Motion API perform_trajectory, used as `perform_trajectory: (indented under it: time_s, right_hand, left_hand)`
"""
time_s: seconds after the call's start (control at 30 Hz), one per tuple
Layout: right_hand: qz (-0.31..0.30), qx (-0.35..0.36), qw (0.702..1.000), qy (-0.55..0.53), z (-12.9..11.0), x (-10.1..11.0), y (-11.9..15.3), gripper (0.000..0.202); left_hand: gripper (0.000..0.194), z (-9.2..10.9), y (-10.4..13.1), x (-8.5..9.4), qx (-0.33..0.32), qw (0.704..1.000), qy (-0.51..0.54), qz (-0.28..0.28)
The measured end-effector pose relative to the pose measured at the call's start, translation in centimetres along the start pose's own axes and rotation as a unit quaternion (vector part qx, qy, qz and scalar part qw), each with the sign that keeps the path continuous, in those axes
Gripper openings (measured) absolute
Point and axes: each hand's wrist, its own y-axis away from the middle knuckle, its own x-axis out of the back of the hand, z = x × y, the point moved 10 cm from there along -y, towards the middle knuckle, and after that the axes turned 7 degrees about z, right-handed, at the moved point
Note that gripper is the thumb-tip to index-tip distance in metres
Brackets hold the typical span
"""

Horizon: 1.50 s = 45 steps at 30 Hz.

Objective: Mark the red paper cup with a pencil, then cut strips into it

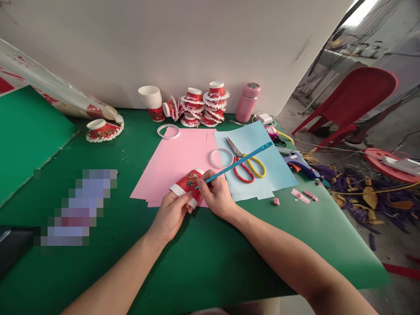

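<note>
Forearms [127, 267] are running off-frame; left hand [171, 215] is gripping, partly hiding, a red paper cup [189, 180], right hand [217, 193] pinching a blue pen [226, 169].

- A green table [147, 271] spreads before me; straight ahead of me is twelve o'clock;
- at twelve, pink paper sheets [183, 151] lie flat; beyond them sit fringed red cups [192, 105], several of them stacked;
- just past twelve, a pink flask [246, 105] stands upright;
- at one, a blue sheet [275, 170]; between one and two, a blue glue gun [306, 168] and pink scraps [300, 197];
- near eleven, nested paper cups [150, 103]; between ten and eleven, a lone fringed cup [103, 132];
- at ten, something pixelated past telling [82, 208].
</note>
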Motion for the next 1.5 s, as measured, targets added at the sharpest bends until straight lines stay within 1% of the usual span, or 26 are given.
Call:
perform_trajectory:
  time_s: [0.2,0.47,0.57,0.73,0.83,0.97,1.03,1.23,1.37,1.5]
  right_hand:
    - [-0.005,0.003,1.000,-0.008,-0.03,0.04,0.08,0.020]
    - [0.005,-0.002,1.000,-0.011,-0.02,0.10,0.12,0.020]
    - [0.004,-0.010,1.000,-0.010,0.09,0.01,0.07,0.020]
    - [0.001,-0.003,1.000,-0.012,-0.10,-0.10,0.01,0.021]
    - [-0.002,0.002,1.000,-0.012,-0.20,-0.09,-0.01,0.020]
    - [-0.005,0.003,1.000,-0.005,-0.20,0.06,-0.04,0.019]
    - [-0.007,0.002,1.000,-0.001,-0.14,0.08,-0.05,0.019]
    - [0.001,0.023,1.000,-0.012,-0.44,0.13,-0.01,0.019]
    - [0.001,0.012,1.000,-0.012,-0.28,0.13,-0.02,0.020]
    - [0.002,0.010,1.000,-0.015,-0.30,0.11,-0.08,0.021]
  left_hand:
    - [0.030,0.13,0.10,-0.30,-0.001,1.000,-0.003,-0.009]
    - [0.018,0.23,0.15,-0.30,-0.007,1.000,-0.011,-0.015]
    - [0.017,0.29,0.19,-0.37,-0.010,1.000,-0.008,-0.020]
    - [0.017,0.20,0.15,-0.25,-0.004,1.000,-0.010,-0.011]
    - [0.021,0.21,0.15,-0.31,-0.003,1.000,-0.008,-0.010]
    - [0.035,0.19,0.19,-0.46,0.001,1.000,-0.008,-0.014]
    - [0.037,0.16,0.19,-0.43,0.003,1.000,-0.008,-0.012]
    - [0.036,0.10,0.21,-0.24,0.005,1.000,-0.010,-0.009]
    - [0.038,0.08,0.18,-0.30,0.004,1.000,-0.008,-0.014]
    - [0.034,0.09,0.13,-0.33,0.000,1.000,-0.013,-0.016]
